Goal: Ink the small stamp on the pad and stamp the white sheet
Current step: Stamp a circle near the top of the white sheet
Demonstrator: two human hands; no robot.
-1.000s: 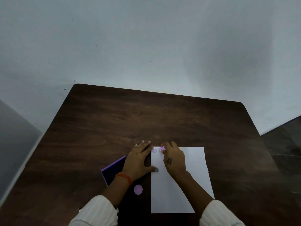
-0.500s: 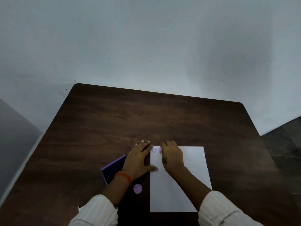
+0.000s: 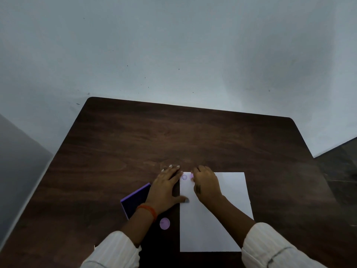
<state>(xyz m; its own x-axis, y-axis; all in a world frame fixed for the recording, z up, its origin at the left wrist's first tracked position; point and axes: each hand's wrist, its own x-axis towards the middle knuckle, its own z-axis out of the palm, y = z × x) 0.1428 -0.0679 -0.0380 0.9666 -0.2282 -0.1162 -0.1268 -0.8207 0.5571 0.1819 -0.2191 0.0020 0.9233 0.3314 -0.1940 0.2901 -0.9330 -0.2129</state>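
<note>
Right hand (image 3: pixel 207 185) lowered — stamp (image 3: pixel 191 176) pressed

You worked in a bare room: a dark wooden table (image 3: pixel 193 136) stood against a plain pale wall (image 3: pixel 173 45).

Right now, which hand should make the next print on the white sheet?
Right hand: it grips the small pink stamp at the white paper sheet's far-left corner, beside one purple print. Left hand lies flat, steadying the sheet's edge.
</note>
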